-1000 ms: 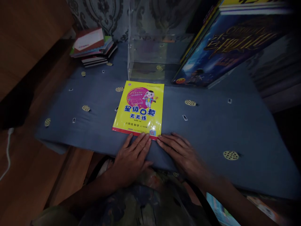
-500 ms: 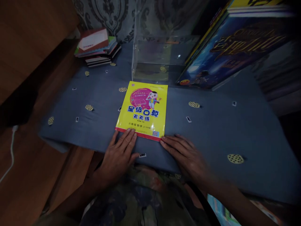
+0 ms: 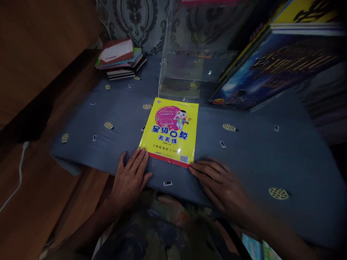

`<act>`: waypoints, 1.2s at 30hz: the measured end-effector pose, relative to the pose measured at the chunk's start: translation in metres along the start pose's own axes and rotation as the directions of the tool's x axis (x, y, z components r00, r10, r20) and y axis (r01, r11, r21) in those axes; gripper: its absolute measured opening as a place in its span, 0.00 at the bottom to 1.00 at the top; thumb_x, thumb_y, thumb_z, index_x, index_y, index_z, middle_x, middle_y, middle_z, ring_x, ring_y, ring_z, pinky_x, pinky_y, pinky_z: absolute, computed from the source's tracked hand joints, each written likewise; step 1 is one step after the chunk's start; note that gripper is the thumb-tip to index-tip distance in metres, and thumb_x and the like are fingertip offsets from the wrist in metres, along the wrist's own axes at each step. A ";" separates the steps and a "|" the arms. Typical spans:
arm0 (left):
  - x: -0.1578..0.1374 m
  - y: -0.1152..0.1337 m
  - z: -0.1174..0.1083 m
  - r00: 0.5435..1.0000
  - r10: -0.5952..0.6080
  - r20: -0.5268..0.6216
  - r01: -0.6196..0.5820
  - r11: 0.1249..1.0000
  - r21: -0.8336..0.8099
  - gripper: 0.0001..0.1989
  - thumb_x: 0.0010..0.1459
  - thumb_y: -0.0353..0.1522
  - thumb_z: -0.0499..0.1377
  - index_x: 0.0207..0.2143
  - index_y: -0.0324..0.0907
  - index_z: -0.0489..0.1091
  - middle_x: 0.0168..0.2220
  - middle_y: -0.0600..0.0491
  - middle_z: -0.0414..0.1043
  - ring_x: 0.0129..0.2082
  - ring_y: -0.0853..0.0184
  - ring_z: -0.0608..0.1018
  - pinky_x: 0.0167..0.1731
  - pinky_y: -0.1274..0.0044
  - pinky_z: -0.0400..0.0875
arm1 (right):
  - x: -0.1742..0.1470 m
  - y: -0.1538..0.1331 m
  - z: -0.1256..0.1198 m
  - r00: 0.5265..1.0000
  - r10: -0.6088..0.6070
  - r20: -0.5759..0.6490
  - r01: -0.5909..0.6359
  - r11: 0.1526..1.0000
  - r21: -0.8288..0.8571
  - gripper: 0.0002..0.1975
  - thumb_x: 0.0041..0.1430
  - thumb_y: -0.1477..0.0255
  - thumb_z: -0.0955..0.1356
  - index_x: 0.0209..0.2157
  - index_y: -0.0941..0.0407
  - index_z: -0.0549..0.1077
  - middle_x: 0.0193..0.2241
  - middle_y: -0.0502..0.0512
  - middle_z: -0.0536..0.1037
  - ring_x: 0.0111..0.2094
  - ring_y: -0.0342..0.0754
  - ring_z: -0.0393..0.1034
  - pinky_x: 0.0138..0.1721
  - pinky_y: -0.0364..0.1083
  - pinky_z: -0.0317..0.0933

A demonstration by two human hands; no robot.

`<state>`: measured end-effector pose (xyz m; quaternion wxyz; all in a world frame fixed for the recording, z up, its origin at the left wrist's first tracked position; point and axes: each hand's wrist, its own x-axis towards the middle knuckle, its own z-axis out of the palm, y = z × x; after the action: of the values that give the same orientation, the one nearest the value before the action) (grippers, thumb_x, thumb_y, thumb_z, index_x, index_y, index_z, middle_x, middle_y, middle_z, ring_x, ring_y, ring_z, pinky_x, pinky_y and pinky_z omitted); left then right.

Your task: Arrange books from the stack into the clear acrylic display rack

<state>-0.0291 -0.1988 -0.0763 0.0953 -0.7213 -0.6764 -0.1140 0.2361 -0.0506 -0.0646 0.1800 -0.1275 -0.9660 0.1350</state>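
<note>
item: one yellow book [image 3: 169, 135], lying flat, cover up, on the cloth-covered desk [image 3: 252, 151], directly ahead of the person and between the two hands. its long axis runs away from the person, the far end leaning slightly to the right. the printed title faces the person.

position relative to the hands: the book lies ahead and to the right of the left hand [image 3: 130, 177], and ahead and to the left of the right hand [image 3: 217, 182]. neither hand is clearly nearer; each is at one near corner. the left fingertips overlap the near left corner, at the end of the red band. the right fingertips are at the near right corner.

state of grip: the left grip is apart, palm down, thumb spread to the side and clamped on nothing. the right fingers lie close together; the thumb is not clearly seen and the hand is blurred in poor light, so whether that grip pinches the corner cannot be told.

surroundings: the far edge of the book is just in front of a clear stand [image 3: 179, 87]. tall books [image 3: 271, 77] stand beyond and to the right. a stack of books [image 3: 119, 59] sits at far left, well apart from both hands.
</note>
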 end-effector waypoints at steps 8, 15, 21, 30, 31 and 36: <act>0.001 0.001 0.005 0.997 -0.016 -0.070 0.015 1.000 -0.019 0.21 0.70 0.31 0.50 0.62 0.35 0.63 0.58 0.39 0.73 0.60 0.54 0.74 0.63 0.56 0.58 | 0.077 -0.015 0.002 0.987 -0.106 0.122 0.093 0.990 0.104 0.22 0.73 0.68 0.60 0.63 0.58 0.66 0.58 0.63 0.75 0.60 0.53 0.68 0.63 0.58 0.61; 0.002 -0.001 0.008 0.990 -0.017 -0.143 0.011 0.999 -0.043 0.16 0.69 0.29 0.49 0.55 0.35 0.68 0.51 0.41 0.78 0.55 0.56 0.78 0.61 0.59 0.61 | 0.128 -0.019 0.039 0.936 -0.198 0.292 0.142 0.969 0.203 0.33 0.70 0.57 0.63 0.67 0.64 0.59 0.67 0.68 0.62 0.70 0.55 0.52 0.70 0.58 0.50; 0.011 -0.012 -0.002 0.987 0.017 -0.162 -0.034 0.994 -0.108 0.14 0.69 0.28 0.52 0.53 0.38 0.70 0.49 0.45 0.79 0.48 0.60 0.80 0.52 0.66 0.69 | 0.135 -0.004 0.042 0.929 -0.226 0.295 0.149 0.954 0.262 0.26 0.73 0.61 0.61 0.67 0.57 0.60 0.66 0.61 0.65 0.68 0.48 0.56 0.71 0.58 0.47; 0.033 -0.044 -0.020 0.982 0.111 -0.153 -0.166 0.893 -0.418 0.11 0.67 0.26 0.52 0.45 0.40 0.74 0.40 0.48 0.80 0.41 0.66 0.81 0.43 0.75 0.76 | 0.134 -0.001 0.051 0.935 -0.222 0.276 0.185 0.971 0.153 0.26 0.72 0.68 0.62 0.68 0.58 0.58 0.67 0.61 0.63 0.70 0.49 0.51 0.71 0.56 0.46; 0.035 -0.046 -0.022 0.986 0.092 -0.141 -0.149 0.870 -0.470 0.10 0.67 0.26 0.52 0.42 0.40 0.74 0.38 0.49 0.79 0.39 0.67 0.81 0.42 0.77 0.76 | 0.133 -0.002 0.051 0.933 -0.225 0.280 0.190 0.971 0.144 0.26 0.72 0.68 0.62 0.67 0.59 0.59 0.67 0.62 0.63 0.70 0.49 0.52 0.71 0.56 0.46; 0.044 -0.058 -0.023 0.995 -0.032 -0.099 -0.024 0.855 -0.517 0.14 0.70 0.29 0.51 0.33 0.41 0.73 0.28 0.53 0.74 0.28 0.70 0.77 0.32 0.80 0.74 | 0.134 -0.002 0.051 0.937 -0.242 0.250 0.219 0.968 0.120 0.23 0.73 0.68 0.61 0.65 0.58 0.63 0.66 0.62 0.65 0.69 0.51 0.55 0.70 0.59 0.50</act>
<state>-0.0849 -0.1600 -0.0421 -0.0674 -0.7121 -0.6164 -0.3292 0.0957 -0.0240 -0.0676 0.0704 0.0138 -0.9825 0.1720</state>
